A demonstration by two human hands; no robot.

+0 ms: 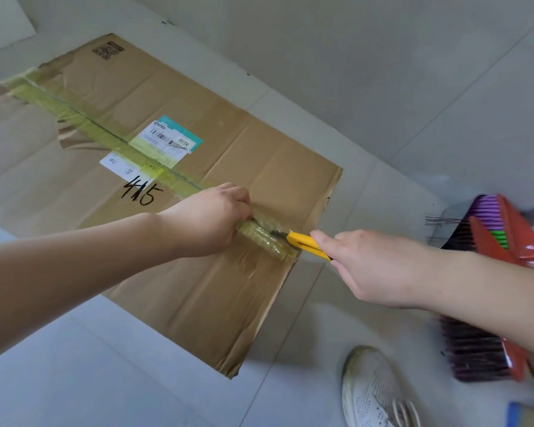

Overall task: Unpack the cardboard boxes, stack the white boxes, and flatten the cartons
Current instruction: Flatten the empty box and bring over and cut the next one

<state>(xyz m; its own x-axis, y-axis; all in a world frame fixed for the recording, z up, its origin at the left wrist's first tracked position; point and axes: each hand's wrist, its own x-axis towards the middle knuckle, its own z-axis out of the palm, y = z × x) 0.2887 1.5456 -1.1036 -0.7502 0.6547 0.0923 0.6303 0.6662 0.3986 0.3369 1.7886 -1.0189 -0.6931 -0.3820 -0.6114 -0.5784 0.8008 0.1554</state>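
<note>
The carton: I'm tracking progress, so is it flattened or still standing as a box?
Flattened. The carton lies spread flat on the floor, creases showing, no walls standing.

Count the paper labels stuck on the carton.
2. A teal-edged barcode label sits near the carton's middle, partly under the yellowish tape; a white label lies just below-left of it, above the handwritten number. Others may be underneath.

Carton [173,124] flat on floor [413,87], brooms [500,241] rt, shoe [373,392] front-rt
</note>
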